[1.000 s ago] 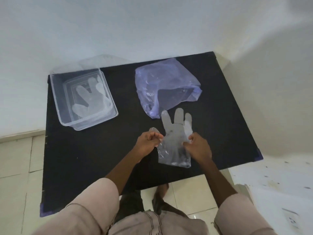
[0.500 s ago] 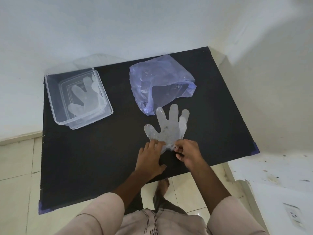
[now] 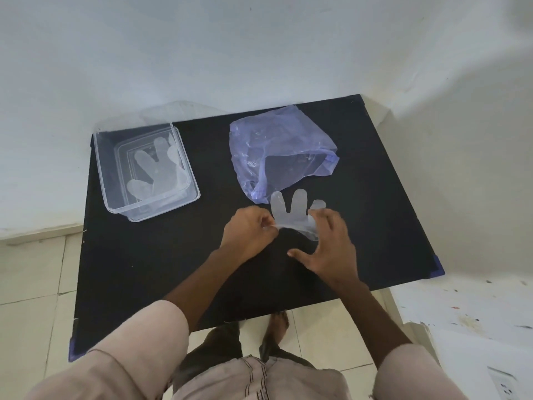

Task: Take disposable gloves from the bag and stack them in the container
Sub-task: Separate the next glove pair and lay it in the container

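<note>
A clear disposable glove (image 3: 291,212) lies on the black table (image 3: 173,261), fingers pointing away from me, just below the mouth of the blue plastic bag (image 3: 277,151). My left hand (image 3: 248,235) pinches the glove's cuff edge. My right hand (image 3: 328,249) rests with spread fingers over the glove's right side. The clear plastic container (image 3: 106,180) stands at the back left, with a stacked glove (image 3: 155,174) flat inside it.
The table stands in a corner of white walls (image 3: 259,53). Tiled floor (image 3: 31,278) lies to the left and below. My feet show under the near edge. A white paint-spattered surface (image 3: 467,307) with a socket sits at the right.
The glove was held up between both hands, then laid flat on the table. My left hand now pinches its cuff edge and my right hand has spread over its right side.
</note>
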Tool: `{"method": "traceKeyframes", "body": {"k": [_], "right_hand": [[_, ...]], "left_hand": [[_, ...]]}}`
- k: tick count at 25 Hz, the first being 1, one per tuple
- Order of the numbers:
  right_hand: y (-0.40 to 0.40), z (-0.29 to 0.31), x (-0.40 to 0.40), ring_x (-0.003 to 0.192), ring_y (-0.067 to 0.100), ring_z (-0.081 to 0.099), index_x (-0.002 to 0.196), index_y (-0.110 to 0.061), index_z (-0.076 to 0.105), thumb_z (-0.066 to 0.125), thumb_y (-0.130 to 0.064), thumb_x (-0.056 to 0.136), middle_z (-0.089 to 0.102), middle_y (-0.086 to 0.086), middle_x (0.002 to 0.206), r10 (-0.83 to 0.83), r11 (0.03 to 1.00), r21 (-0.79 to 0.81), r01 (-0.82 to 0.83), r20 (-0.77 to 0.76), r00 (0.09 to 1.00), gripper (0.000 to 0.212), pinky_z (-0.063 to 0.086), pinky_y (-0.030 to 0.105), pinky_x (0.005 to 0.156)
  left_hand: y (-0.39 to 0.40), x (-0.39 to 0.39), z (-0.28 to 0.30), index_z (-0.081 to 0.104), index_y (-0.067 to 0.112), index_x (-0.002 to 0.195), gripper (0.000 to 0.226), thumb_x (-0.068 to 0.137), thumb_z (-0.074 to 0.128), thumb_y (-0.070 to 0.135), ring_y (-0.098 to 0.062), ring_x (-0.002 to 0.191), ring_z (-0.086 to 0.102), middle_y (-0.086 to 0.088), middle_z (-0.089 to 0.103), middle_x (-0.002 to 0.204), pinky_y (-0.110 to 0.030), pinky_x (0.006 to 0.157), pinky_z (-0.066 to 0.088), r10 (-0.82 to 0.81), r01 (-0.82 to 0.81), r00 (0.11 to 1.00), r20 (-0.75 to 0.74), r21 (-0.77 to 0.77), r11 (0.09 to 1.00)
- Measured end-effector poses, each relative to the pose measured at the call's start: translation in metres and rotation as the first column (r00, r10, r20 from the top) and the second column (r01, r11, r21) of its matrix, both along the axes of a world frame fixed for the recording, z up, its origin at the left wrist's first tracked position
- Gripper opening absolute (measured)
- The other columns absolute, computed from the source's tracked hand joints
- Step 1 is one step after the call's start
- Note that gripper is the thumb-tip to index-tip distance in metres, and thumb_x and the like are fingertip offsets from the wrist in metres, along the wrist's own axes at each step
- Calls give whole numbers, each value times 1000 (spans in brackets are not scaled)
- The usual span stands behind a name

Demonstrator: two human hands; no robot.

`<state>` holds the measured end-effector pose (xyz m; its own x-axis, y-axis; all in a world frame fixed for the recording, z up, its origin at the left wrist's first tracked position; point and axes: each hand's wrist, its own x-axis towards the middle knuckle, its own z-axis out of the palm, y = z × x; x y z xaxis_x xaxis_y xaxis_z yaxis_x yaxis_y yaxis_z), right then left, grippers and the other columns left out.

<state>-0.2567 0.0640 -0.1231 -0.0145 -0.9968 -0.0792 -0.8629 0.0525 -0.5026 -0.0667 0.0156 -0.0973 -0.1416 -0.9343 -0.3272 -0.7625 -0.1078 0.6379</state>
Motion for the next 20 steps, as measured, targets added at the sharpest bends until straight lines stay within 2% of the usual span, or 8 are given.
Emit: {"method": "traceKeyframes", "body": {"k": [2,4,5,8,10,12,16,20], "right_hand": [[-16,11,5,100,22,62,110,-18,65,75,-33,79,66,8,111,-1,995,-96,5,36,999,35,53,32,82],[-35,27,0,81,18,66,95,-13,72,69,-14,85,71,7,92,19,988,-155,14,210,978,10,53,23,72],[-45,39,-4,77,15,66,94,-13,74,66,-9,86,72,6,88,36,990,-141,9,318,948,11,54,22,68],[-79,86,-11,78,20,69,94,-16,75,62,-9,89,74,5,87,27,997,42,-60,550,835,15,60,36,67],[-101,115,-14,79,19,70,92,-16,76,62,-13,89,75,5,88,17,985,125,-122,626,780,14,59,35,64],[-117,141,-15,68,12,68,90,-12,76,61,-10,89,76,0,82,33,973,143,-179,684,729,15,53,30,57],[-136,172,-9,74,16,69,86,-13,75,59,-6,86,77,0,79,83,973,103,-208,683,726,18,50,20,50],[-141,191,2,83,13,72,98,-20,73,71,-26,82,76,4,96,155,958,28,-285,785,600,17,53,21,56]], "left_hand": [[-8,2,15,74,19,82,9,82,72,28,-17,74,69,-1,73,83,-39,76,60,-2,2,1000,-15,8,1000],[-22,8,31,76,19,86,7,81,75,23,-17,75,70,-4,75,89,-32,72,60,4,-4,999,-52,-1,1000],[-29,13,41,77,18,88,8,81,76,21,-17,76,71,-4,75,91,-30,67,60,15,-17,995,-94,-17,1000],[-46,28,73,77,13,91,11,84,74,20,-20,82,72,-7,75,89,-33,60,62,92,-114,938,-333,-45,992],[-55,34,92,75,9,95,15,87,69,20,-23,91,71,-12,74,94,-36,60,62,133,-154,843,-522,3,988],[-62,36,110,70,6,94,15,91,64,18,-23,97,71,-13,74,99,-36,56,60,132,-137,750,-649,43,990],[-76,42,145,66,13,88,10,93,58,14,-22,86,75,-5,76,84,-33,55,59,117,-133,637,-762,42,990],[-86,50,178,66,12,88,11,93,56,13,-21,74,75,-7,76,77,-32,55,59,106,-193,661,-743,-32,981]]}}
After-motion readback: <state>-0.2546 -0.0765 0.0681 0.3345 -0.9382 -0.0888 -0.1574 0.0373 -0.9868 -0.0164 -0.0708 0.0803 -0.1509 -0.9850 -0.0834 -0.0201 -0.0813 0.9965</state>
